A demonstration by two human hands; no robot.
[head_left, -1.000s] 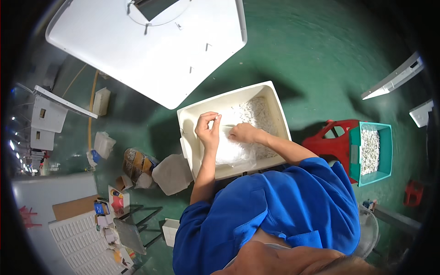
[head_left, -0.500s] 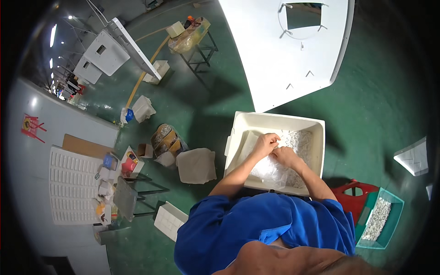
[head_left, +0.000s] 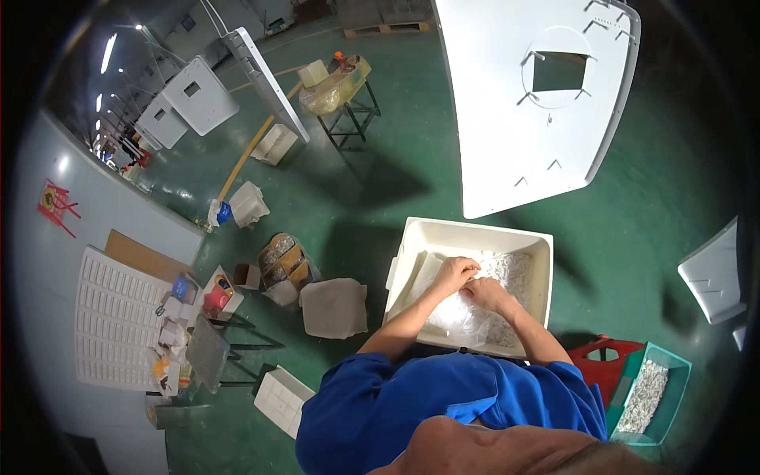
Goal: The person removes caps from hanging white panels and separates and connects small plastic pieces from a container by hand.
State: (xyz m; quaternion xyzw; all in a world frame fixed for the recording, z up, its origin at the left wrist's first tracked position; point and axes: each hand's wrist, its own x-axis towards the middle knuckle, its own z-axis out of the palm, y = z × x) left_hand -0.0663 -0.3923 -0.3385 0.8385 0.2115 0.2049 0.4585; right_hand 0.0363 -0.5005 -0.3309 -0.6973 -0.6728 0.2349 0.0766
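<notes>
A cream plastic tub (head_left: 541, 289) stands right in front of me. Small white pieces (head_left: 516, 273) lie heaped along its right side, and a clear plastic bag (head_left: 457, 321) covers part of the left and middle. Over the tub, my left hand (head_left: 454, 275) and my right hand (head_left: 488, 294) meet, almost touching. Fingers of both are bent and pinched together. Whatever is between them is too small or too hidden to make out.
Beyond the tub hangs a large white panel (head_left: 499, 134) with a square opening. A red stool (head_left: 599, 372) and a green bin (head_left: 679, 388) of white pieces stand at my right. Leftward are a cloth-covered seat (head_left: 333, 308), a box of bagged parts (head_left: 283, 257) and a white tray (head_left: 283, 400).
The whole view has shifted slightly, so the panel and tub sit lower in the picture. Both hands stay together over the tub with their fingers still pinched.
</notes>
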